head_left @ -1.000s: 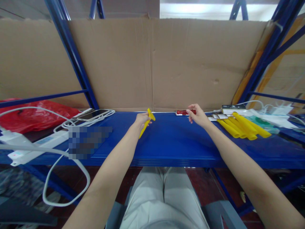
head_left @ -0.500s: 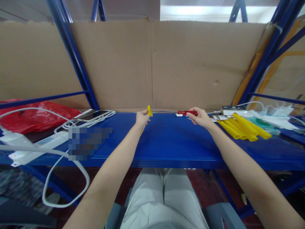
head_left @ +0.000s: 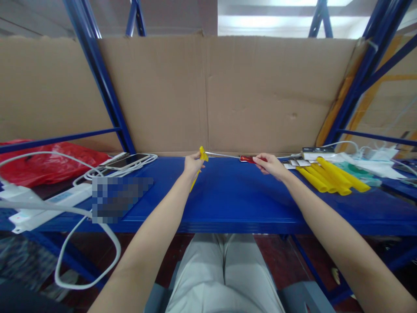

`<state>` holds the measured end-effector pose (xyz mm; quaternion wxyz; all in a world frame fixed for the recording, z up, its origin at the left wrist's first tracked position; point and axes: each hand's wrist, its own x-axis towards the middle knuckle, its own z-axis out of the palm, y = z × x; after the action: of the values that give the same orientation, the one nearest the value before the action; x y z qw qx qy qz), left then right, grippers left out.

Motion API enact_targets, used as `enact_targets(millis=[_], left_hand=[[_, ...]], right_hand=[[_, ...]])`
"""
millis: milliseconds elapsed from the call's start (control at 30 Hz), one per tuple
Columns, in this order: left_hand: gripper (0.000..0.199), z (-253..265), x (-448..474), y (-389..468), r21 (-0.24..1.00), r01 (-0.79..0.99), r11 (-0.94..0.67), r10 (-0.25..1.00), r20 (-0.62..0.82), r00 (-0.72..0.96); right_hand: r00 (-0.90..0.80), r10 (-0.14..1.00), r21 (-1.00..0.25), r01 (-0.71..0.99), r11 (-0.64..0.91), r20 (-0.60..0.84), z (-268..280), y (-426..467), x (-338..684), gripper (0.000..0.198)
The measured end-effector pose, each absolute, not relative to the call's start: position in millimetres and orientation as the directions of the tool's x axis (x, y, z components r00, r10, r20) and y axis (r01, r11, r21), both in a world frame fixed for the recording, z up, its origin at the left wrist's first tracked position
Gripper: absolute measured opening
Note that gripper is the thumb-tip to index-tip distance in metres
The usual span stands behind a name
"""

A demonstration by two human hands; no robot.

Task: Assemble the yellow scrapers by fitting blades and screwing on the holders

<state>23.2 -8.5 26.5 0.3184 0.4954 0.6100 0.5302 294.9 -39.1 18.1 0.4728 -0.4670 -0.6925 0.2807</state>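
Observation:
My left hand (head_left: 193, 165) is closed around a yellow piece (head_left: 203, 154) of soft-looking sheet or tube. One end sticks up past the fingers and a narrower part hangs below the palm. Level with it, my right hand (head_left: 269, 164) grips the red handle of a screwdriver (head_left: 246, 159). Its long thin metal shaft runs left, and its tip is at the upper end of the yellow piece; whether it goes inside cannot be made out. Both hands are held above the far part of the blue table (head_left: 237, 195).
Several yellow tubes (head_left: 335, 176) with pale ends lie at right, near a dark-topped box (head_left: 317, 152) and white papers. At left are a phone (head_left: 127, 161), coiled white cables, a white power strip (head_left: 52, 206) and a red plastic bag (head_left: 48, 161). A cardboard panel (head_left: 208, 91) stands behind.
My right hand has come slightly left with the screwdriver, and less of the handle's rear shows. The left hand keeps its hold on the yellow piece. The view has tilted a little.

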Motion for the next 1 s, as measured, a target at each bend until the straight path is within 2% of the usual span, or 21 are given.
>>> enact_targets(millis=[133, 267, 467, 700, 833, 1000], left_hand=[[0.047, 26, 23, -8, 0.962, 0.268, -0.054, 0.942, 0.138, -0.306], [0.048, 26, 23, -9, 0.963, 0.266, -0.040, 0.942, 0.125, -0.311], [0.046, 27, 24, -10, 0.965, 0.263, -0.018, 0.946, 0.102, -0.309], [0.044, 25, 24, -9, 0.960, 0.280, 0.026, 0.948, 0.065, -0.311], [0.045, 23, 23, -7, 0.957, 0.290, 0.019, 0.947, 0.076, -0.313], [0.047, 23, 23, -8, 0.952, 0.306, 0.027, 0.949, 0.072, -0.307]], right_hand=[[-0.156, 0.811, -0.650, 0.521, 0.552, 0.564, 18, -36, 298, 0.047], [-0.187, 0.746, -0.498, 0.639, 0.586, 0.639, 20, -37, 297, 0.038], [-0.259, 0.757, -0.401, 0.722, 0.564, 0.599, 21, -36, 299, 0.036], [-0.292, 0.706, -0.296, 0.756, 0.583, 0.645, 15, -32, 299, 0.018], [-0.334, 0.759, -0.280, 0.785, 0.552, 0.560, 10, -33, 296, 0.019], [-0.335, 0.780, -0.191, 0.849, 0.493, 0.528, 14, -35, 294, 0.017]])
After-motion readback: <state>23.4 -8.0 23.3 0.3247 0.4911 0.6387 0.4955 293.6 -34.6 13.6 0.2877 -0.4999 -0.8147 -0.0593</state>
